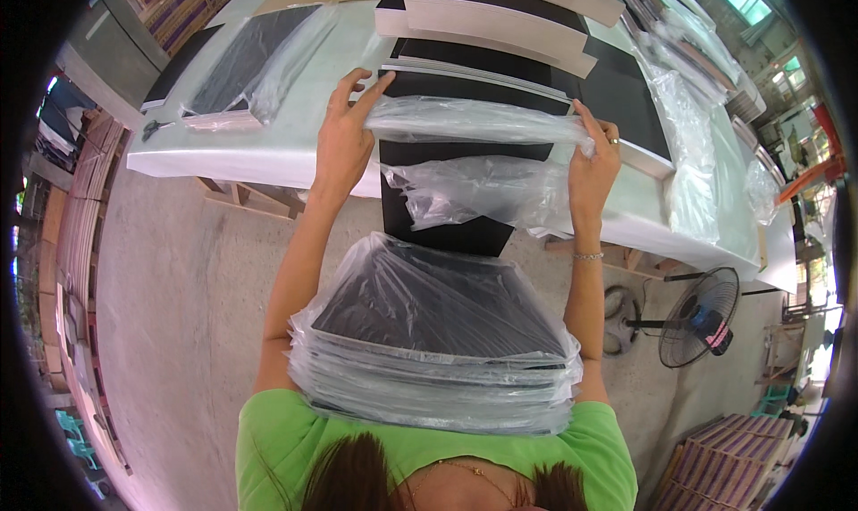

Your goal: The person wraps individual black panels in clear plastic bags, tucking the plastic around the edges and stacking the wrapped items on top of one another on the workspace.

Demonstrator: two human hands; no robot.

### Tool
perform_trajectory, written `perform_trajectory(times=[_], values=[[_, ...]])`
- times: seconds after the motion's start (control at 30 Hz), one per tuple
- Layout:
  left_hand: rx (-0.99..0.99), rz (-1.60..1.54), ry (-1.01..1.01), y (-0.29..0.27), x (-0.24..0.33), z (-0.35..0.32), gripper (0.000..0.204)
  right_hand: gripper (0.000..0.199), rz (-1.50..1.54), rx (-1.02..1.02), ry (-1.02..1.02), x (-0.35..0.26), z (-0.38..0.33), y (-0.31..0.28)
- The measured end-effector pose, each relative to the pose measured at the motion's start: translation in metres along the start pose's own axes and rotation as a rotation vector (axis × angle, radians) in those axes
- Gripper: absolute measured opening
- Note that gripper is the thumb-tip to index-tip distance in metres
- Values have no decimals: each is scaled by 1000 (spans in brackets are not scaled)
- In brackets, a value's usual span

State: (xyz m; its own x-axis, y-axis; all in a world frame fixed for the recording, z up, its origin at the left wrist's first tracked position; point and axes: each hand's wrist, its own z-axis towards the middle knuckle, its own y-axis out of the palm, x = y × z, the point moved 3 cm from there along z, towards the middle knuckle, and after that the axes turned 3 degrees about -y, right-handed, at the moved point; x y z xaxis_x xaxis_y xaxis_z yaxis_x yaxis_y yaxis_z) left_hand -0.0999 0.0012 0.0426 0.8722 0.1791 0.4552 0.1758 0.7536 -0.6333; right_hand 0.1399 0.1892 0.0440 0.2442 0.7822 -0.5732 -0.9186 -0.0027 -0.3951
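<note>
Gripping clear plastic bag point(474, 118) with left hand point(344, 135) and right hand point(594, 158), sleeving flat black panel point(447, 229); bagged stack point(438, 350) finished at six o'clock, unbagged panels point(500, 15) remaining at twelve.

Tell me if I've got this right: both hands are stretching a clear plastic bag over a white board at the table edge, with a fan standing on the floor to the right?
Not quite. The board is black, not white, as the head view shows. The rest holds: the left hand and right hand stretch the clear plastic bag at the table edge, and the fan stands on the floor to the right.
</note>
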Motion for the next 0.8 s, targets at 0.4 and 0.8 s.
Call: perform_trajectory(times=[0.4, 0.8], values=[[-87, -22, 97, 9, -14, 17, 84, 70, 7, -112, -58, 14, 8, 11], [2, -250, -4, -13, 4, 1, 78, 58, -76, -19, -174, -21, -9, -26]])
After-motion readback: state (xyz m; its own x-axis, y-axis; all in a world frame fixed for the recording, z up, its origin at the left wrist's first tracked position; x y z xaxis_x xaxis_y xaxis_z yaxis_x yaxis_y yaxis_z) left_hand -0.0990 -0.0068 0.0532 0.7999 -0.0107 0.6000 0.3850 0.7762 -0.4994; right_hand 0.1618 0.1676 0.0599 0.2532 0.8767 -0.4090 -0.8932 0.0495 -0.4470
